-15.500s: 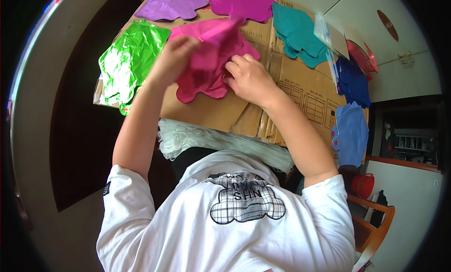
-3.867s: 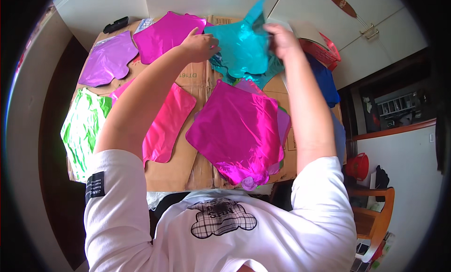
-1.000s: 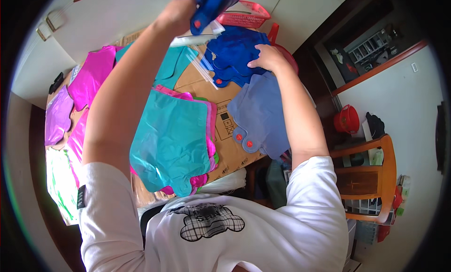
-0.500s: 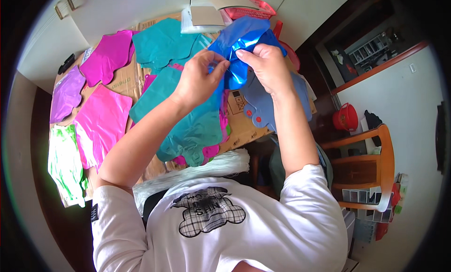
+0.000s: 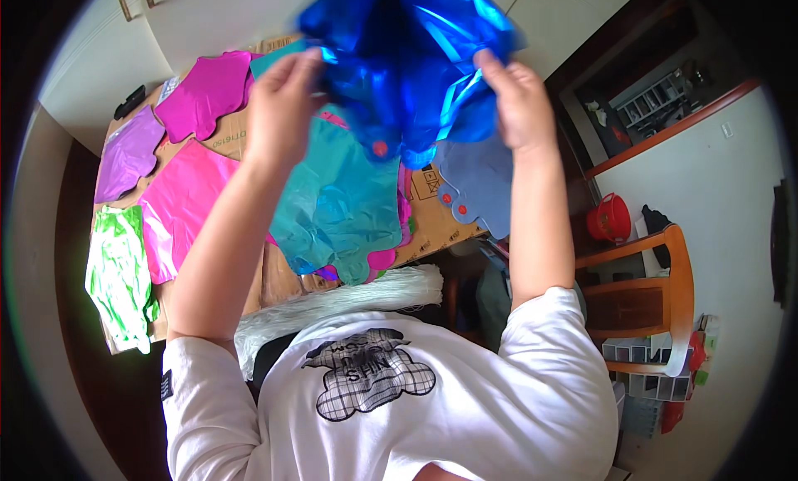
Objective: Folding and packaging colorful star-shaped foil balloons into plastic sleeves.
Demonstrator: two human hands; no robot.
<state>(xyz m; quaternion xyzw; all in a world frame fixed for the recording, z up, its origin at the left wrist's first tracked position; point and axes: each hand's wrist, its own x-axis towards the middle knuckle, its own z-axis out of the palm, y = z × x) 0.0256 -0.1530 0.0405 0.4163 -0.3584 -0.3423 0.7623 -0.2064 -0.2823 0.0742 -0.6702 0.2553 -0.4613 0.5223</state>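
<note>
A shiny blue foil piece (image 5: 407, 82) with a wavy lower edge and a red dot is spread between my hands above the far part of the table. My left hand (image 5: 287, 107) pinches its left side, and my right hand (image 5: 519, 107) grips its right side, thumb on top. A dark fold or hollow runs down its middle, and motion blurs its edges. Below it lies a teal foil piece (image 5: 341, 198) on top of pink ones. Beside my right forearm is a grey-blue piece (image 5: 475, 178) with red dots.
Pink (image 5: 187, 194), magenta (image 5: 204, 95), purple (image 5: 125, 161) and green (image 5: 120, 265) foil pieces lie on the cardboard-covered table (image 5: 445, 223). A bundle of white strands (image 5: 357, 298) lies along the near edge. A wooden chair (image 5: 682, 273) and red bucket (image 5: 609, 218) are at right.
My hands have moved apart and farther up the view, spreading the crumpled blue foil piece wide. The view has shifted slightly over the table.
</note>
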